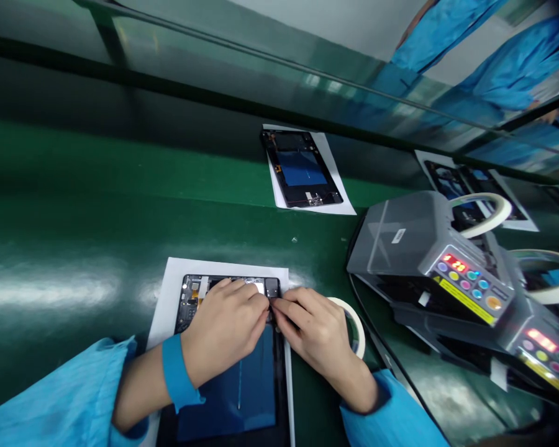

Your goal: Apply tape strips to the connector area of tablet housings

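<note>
An opened tablet (pixel 258 385) lies on a white paper sheet (pixel 168 298) in front of me, its circuit board at the top and a blue panel below. My left hand (pixel 230 323) reaches across the board, fingers curled and thumb pressed toward the index finger near the upper right corner. Meeting it there from the right, my right hand (pixel 317 323) has its thumb and index finger pinched at the tablet's edge. Whatever lies between the fingertips is too small or hidden to name. A blue band circles my left wrist.
Beside my right hand lies a roll of pale tape (pixel 358 332). Grey tape dispensers (pixel 400 242) with lit displays stand at the right, a cable running past them. A second opened tablet (pixel 302 167) rests on paper farther back. People in blue sleeves (pixel 447 37) are beyond the bench edge.
</note>
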Tool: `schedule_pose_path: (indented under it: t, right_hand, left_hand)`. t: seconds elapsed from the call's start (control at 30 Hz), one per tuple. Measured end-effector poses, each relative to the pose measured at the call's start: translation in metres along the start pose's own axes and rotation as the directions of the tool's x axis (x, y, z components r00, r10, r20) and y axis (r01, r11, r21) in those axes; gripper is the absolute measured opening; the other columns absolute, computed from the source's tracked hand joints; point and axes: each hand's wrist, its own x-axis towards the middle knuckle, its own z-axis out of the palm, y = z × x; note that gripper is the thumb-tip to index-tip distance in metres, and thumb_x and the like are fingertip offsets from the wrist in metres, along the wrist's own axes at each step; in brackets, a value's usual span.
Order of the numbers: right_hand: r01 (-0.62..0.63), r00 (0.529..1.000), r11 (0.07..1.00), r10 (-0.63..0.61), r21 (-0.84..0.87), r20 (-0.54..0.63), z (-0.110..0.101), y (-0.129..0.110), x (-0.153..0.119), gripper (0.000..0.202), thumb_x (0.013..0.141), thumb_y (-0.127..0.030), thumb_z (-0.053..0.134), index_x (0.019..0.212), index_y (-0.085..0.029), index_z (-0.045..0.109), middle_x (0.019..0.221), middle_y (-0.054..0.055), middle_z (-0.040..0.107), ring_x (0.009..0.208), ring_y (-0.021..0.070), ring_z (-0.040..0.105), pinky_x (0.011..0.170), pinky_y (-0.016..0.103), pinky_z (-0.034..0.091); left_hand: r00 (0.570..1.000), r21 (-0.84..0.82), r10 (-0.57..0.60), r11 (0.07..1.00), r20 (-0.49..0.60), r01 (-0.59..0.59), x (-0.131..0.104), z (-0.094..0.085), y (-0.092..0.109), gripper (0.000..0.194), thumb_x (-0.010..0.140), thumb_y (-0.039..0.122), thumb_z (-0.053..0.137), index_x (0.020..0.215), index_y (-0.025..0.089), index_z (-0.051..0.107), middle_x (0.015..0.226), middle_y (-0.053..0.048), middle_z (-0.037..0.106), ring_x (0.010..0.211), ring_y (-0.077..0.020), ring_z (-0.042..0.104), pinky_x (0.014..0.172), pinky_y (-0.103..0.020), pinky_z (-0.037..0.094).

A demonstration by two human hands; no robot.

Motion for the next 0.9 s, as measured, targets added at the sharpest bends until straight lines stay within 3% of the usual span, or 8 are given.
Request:
schedule_pose_path:
  t: [0.37,0.6,0.77,0.9]
  right_hand:
    - [0.029,0.989,0.998,-0.021,-0.049,0.146,-0.007,-0.004,0.0,0.017,0.093,-0.018,0.05,0.092,-0.017,0.067,0.077,0.001,0.06,0.066,0.0135,0.052,0.059,0.031,0.037]
    - [0.049,0.982,0.986,-0.018,-0.159,0.186,-0.009,-0.016,-0.012,0.032,0.088,-0.017,0.049,0.118,-0.009,0.06,0.087,0.006,0.061,0.076,0.0189,0.052,0.066,0.035,0.04]
    - [0.067,0.986,0.988,-0.045,-0.138,0.16,-0.007,-0.015,-0.018,0.033,0.086,-0.019,0.051,0.118,-0.011,0.06,0.09,0.007,0.061,0.079,0.0206,0.051,0.07,0.037,0.041]
    - [0.069,0.992,0.996,-0.062,-0.059,0.112,-0.006,-0.007,-0.019,0.03,0.088,-0.019,0.051,0.116,-0.013,0.059,0.09,0.006,0.062,0.08,0.0201,0.053,0.07,0.036,0.041]
  left_hand:
    - [1.0,-0.001,-0.007,1.0,0.014,0.007,-0.001,0.0,0.001,0.019,0.09,0.017,0.047,0.075,0.017,0.058,0.074,-0.002,0.058,0.071,-0.0192,0.054,0.067,-0.034,0.041]
    - [0.997,0.023,-0.043,0.999,0.068,0.042,0.002,-0.008,0.002,0.017,0.089,0.016,0.051,0.076,0.017,0.062,0.073,-0.002,0.058,0.07,-0.0186,0.054,0.068,-0.033,0.042]
    - [0.994,0.03,-0.072,0.997,0.081,0.07,0.005,-0.009,0.005,0.013,0.087,0.016,0.055,0.079,0.017,0.064,0.072,-0.001,0.059,0.069,-0.0172,0.054,0.069,-0.032,0.044]
    - [0.989,-0.063,-0.117,0.99,0.093,0.123,0.006,-0.016,0.009,0.01,0.086,0.016,0.056,0.08,0.018,0.064,0.073,-0.001,0.06,0.073,-0.0169,0.056,0.072,-0.032,0.047]
